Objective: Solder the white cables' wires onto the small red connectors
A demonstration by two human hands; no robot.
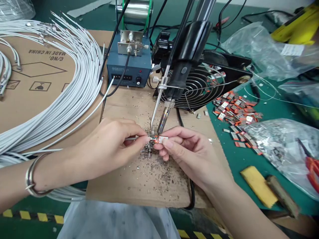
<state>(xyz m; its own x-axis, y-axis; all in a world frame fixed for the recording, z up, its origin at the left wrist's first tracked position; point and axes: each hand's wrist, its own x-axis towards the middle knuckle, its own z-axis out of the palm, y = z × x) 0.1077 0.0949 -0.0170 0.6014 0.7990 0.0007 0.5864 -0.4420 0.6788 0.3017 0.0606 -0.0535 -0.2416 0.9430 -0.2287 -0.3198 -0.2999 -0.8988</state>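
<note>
My left hand (124, 139) pinches a thin white cable (131, 136) near its end. Between the thumb and fingers of my right hand (185, 146) is a small USB connector (163, 139) with a metal shell and an orange part. The cable's end meets the connector's orange side. Right above that spot is the tip of a soldering iron (163, 119), mounted on a black stand arm. A curved metal solder feed tube (152, 122) comes down beside the iron. Whether the tip touches the joint I cannot tell.
Bundled white cables (82, 83) lie on cardboard at left. A blue solder feeder (129, 71) with a solder spool (134, 13) stands behind. A round fan (196, 86), a pile of orange connectors (236, 108), a plastic bag (279, 146), a yellow sponge (259, 186) and red-handled scissors (312, 169) are at right.
</note>
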